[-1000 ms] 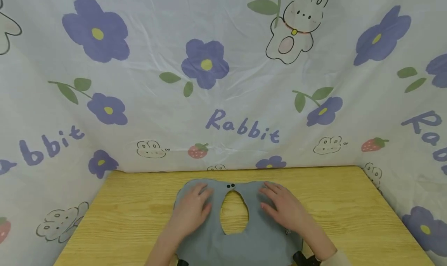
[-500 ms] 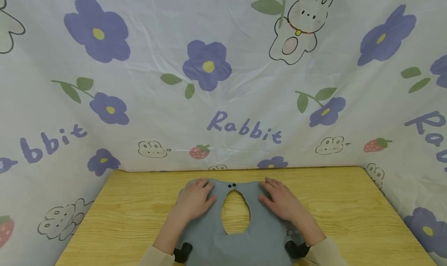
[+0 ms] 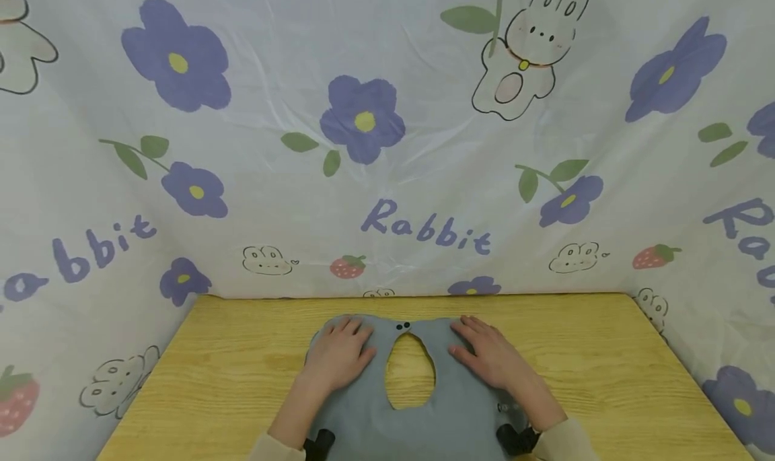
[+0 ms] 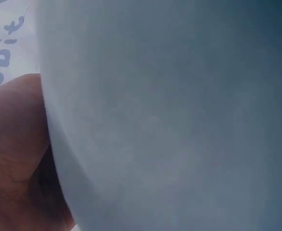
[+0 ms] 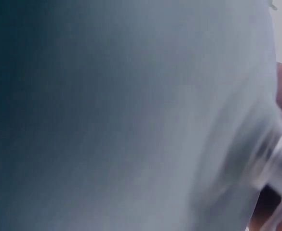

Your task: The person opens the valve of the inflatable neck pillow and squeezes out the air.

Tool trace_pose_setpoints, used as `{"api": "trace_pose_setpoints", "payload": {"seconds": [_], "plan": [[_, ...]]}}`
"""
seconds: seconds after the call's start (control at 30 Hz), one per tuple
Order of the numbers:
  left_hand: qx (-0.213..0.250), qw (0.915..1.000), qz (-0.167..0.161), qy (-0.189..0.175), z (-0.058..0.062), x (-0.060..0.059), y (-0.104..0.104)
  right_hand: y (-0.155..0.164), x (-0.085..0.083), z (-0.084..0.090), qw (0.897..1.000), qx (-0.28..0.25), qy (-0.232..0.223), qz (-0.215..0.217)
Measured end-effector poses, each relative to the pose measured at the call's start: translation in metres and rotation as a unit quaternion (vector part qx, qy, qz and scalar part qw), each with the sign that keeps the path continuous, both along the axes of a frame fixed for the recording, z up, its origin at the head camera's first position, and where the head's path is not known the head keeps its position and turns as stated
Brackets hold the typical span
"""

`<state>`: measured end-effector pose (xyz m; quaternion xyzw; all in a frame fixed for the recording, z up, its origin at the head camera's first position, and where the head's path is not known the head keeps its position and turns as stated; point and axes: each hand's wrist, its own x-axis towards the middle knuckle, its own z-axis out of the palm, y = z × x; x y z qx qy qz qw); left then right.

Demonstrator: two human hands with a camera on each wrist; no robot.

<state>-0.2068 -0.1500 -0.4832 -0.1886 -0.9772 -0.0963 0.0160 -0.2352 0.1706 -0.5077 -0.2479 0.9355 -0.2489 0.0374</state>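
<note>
A grey-blue bib (image 3: pixel 445 434) lies spread on the wooden table, its oval neck hole in the middle. Two small dark snaps (image 3: pixel 403 326) join its straps at the far edge. My left hand (image 3: pixel 339 355) rests on the bib's upper left part, fingers extended toward the far edge. On the upper right part rests my right hand (image 3: pixel 489 353), its fingers likewise stretched out. In both wrist views the bib (image 4: pixel 155 115) fills most of the picture, hiding the fingers. A clear, shiny piece (image 5: pixel 275 163) shows blurred at the bib's side in the right wrist view.
The wood-grain table (image 3: pixel 242 367) extends on both sides of the bib. A white curtain (image 3: pixel 272 198) printed with flowers, rabbits and strawberries stands behind and at both sides. Black wrist mounts (image 3: pixel 517 439) sit under the forearms, over the bib's near part.
Both hands have moved a little toward the bib's far edge and settled on its two upper parts. The bib stays nearly where it was; the head view has shifted slightly.
</note>
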Motion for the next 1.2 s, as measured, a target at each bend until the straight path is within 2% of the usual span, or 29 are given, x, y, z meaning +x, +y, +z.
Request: {"api": "trace_pose_setpoints", "payload": {"seconds": [0.27,0.43,0.67,0.93,1.2], "plan": [[0.018,0.9998,0.001,-0.01,0.008,0.014,-0.007,0.003,0.009,0.005,1.0,-0.016,0.025,-0.002],[0.026,0.9996,-0.005,0.01,0.009,0.028,-0.014,0.005,0.022,0.011,1.0,-0.016,0.024,-0.005],[0.031,0.9995,-0.004,0.003,0.003,0.046,-0.021,0.007,0.039,0.003,0.999,-0.001,0.036,0.006],[0.041,0.9992,-0.001,0.001,-0.005,0.052,-0.023,0.005,0.042,-0.007,0.999,0.009,0.032,0.0],[0.03,0.9995,-0.004,-0.001,-0.005,0.054,-0.022,0.004,0.042,-0.008,0.999,0.008,0.037,-0.002]]}}
